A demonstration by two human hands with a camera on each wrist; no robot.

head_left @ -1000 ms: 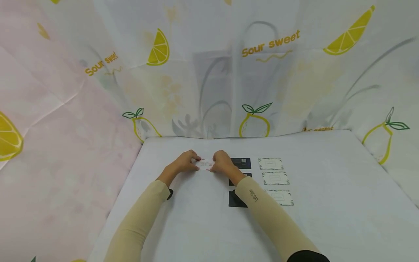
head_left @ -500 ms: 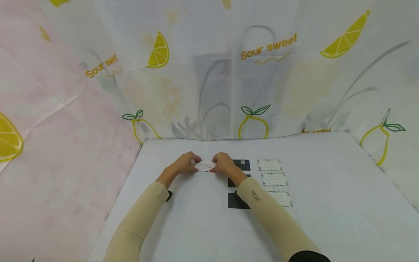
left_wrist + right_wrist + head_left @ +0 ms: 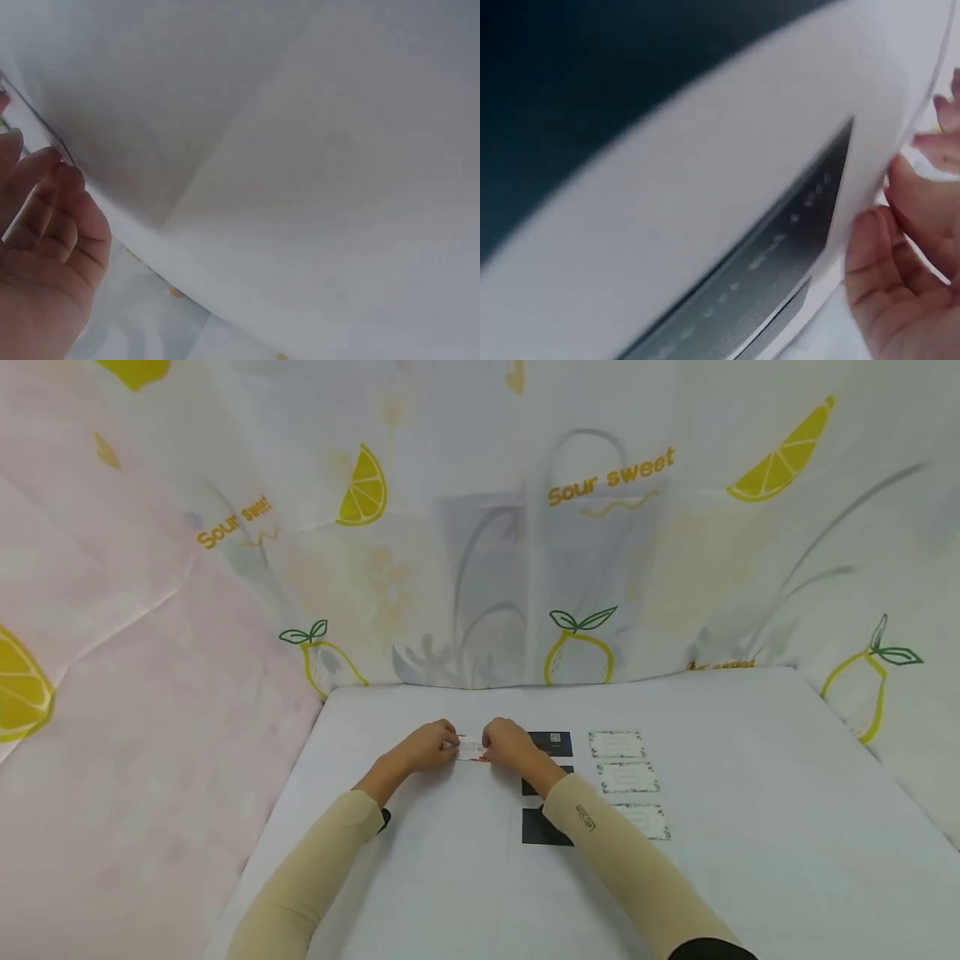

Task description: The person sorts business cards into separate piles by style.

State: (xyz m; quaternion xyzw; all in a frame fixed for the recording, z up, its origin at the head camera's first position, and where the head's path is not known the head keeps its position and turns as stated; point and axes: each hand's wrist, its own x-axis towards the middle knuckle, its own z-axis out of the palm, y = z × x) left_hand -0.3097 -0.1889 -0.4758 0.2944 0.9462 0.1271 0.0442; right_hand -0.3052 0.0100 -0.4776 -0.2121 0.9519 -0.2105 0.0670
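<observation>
Near the back of the table, a small white card with printed lines and red corner decoration lies between the two hands. My left hand pinches its left end; in the left wrist view, the left hand's fingertips meet at the card's edge. At the opposite end my right hand pinches the card, covering that side with its fingers. The right wrist view has the right hand at the right border, thumb and finger close together beside a dark card.
Right of the hands runs a column of three dark cards, partly covered by the right forearm. Beyond it stands a column of three white cards with leafy borders. A lemon-print curtain hangs along the white table's back edge.
The whole head view has shifted slightly, with the table sitting lower in it. Both hands stay on the white card, their fingers adjusting a little at its ends.
</observation>
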